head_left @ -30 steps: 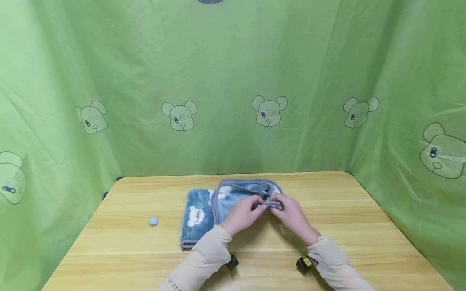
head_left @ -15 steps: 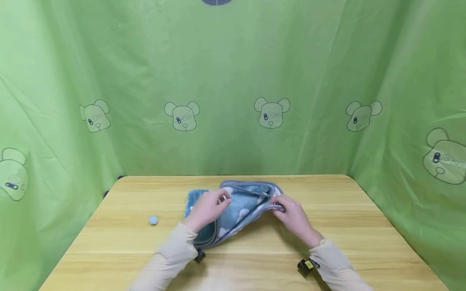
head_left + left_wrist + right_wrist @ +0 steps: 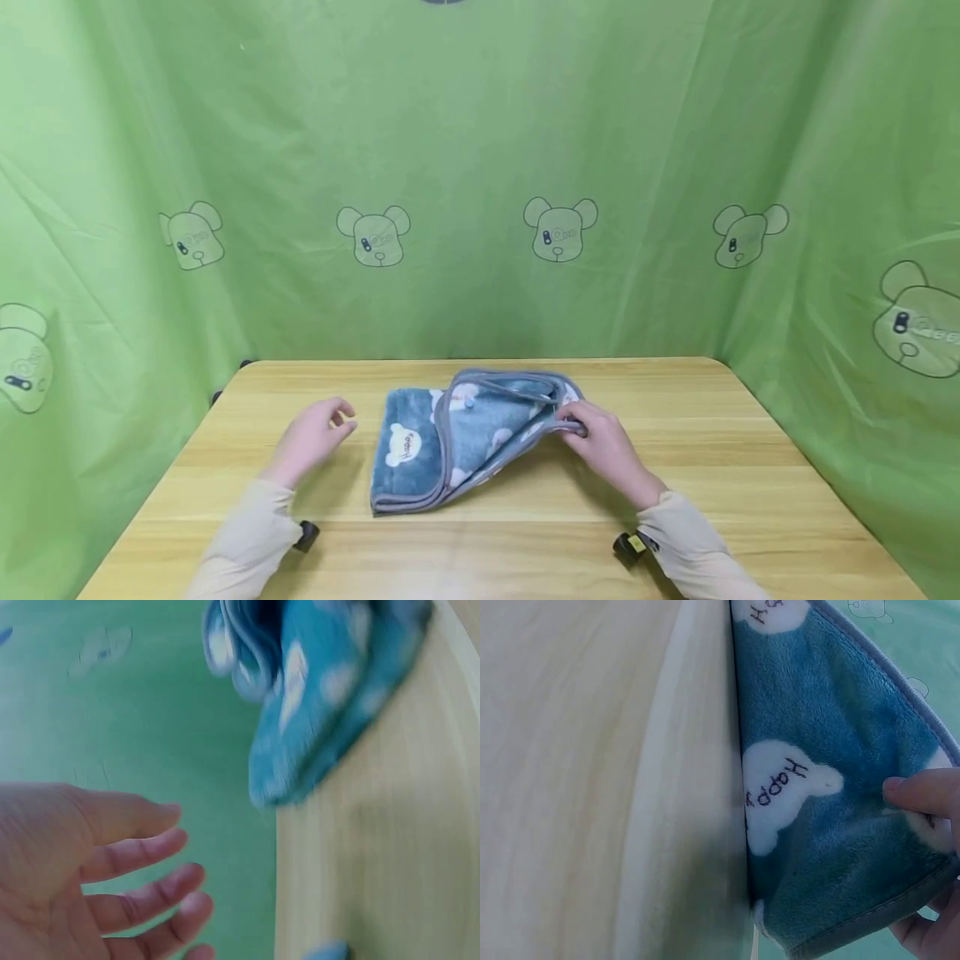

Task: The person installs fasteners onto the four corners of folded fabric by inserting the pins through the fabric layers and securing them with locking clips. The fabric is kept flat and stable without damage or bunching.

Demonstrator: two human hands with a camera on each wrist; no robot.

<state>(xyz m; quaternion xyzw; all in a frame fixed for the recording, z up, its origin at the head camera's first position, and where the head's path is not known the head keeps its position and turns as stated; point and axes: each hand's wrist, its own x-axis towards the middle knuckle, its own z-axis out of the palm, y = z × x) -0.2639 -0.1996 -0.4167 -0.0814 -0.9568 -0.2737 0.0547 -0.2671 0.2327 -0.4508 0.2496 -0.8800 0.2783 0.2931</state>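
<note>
A teal plush blanket with grey binding and white bear prints reading "Happy" lies folded on the table. Its right part is partly raised, where my right hand pinches the bound edge. In the right wrist view, the thumb presses on the teal pile and fingers curl beneath the edge. My left hand hovers left of the blanket, holding nothing, its fingers loosely bent. At the bottom of the left wrist view shows part of a small light blue ball; the left hand and arm hide it in the head view.
The wooden table has rounded far corners. A green curtain with bear outlines surrounds it at the back and both sides. A small light blue spot shows on the blanket's upper fold.
My left hand has let go of the blanket's edge beside the right hand and moved left, past the blanket. The lower edge now slopes down leftward; the right hand keeps its pinch.
</note>
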